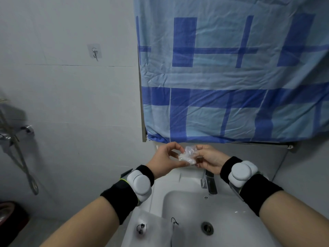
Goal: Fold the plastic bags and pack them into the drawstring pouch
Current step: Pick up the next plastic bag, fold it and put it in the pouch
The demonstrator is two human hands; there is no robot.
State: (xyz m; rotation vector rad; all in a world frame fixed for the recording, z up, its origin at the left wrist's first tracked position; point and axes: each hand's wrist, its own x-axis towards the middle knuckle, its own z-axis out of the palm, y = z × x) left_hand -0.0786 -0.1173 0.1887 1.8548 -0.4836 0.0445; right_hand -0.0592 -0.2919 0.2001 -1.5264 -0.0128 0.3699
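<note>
Right now we are pinching the small crumpled plastic bag (189, 154) between left hand (167, 160) and right hand (208, 157), each grip closed on it, above the sink (187, 207), risking it springing open and dropping into the basin.

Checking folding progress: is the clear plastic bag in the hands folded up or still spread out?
Folded up: the clear plastic bag is a small crumpled bundle pinched between the left hand and right hand.

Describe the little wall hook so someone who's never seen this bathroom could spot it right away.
Start at the blue checked cloth hanging above the white sink, then look left across the bare pale wall. The hook sits there alone, near the height of the cloth's upper bars. It is a small metal hook on a clear square adhesive pad, unlike the shower fittings lower at the far left.
</note>
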